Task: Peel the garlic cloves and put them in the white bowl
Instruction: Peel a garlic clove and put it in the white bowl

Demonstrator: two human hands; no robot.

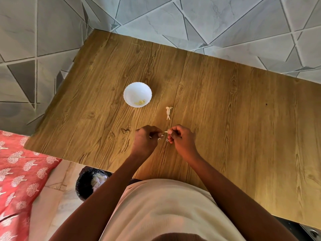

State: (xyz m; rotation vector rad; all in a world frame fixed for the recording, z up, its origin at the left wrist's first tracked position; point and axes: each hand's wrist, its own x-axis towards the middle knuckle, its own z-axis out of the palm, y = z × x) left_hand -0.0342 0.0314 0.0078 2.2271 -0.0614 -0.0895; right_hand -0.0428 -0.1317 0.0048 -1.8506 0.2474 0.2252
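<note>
A white bowl point(137, 92) stands on the wooden table point(225, 110), with a few yellowish peeled cloves point(140, 102) at its bottom. Just right of the bowl lies a pale scrap of garlic skin and stem point(168, 112). Nearer to me, both hands hover close together over the table. My left hand point(145, 140) is closed on small white bits of garlic skin. My right hand point(180, 137) pinches a pale garlic clove point(167, 131) at its fingertips. The two hands are almost touching.
A black bin point(90, 181) with pale skins inside stands on the floor below the table's near left edge. Red patterned cloth point(19, 167) lies at the far left. Grey tiled wall runs behind the table.
</note>
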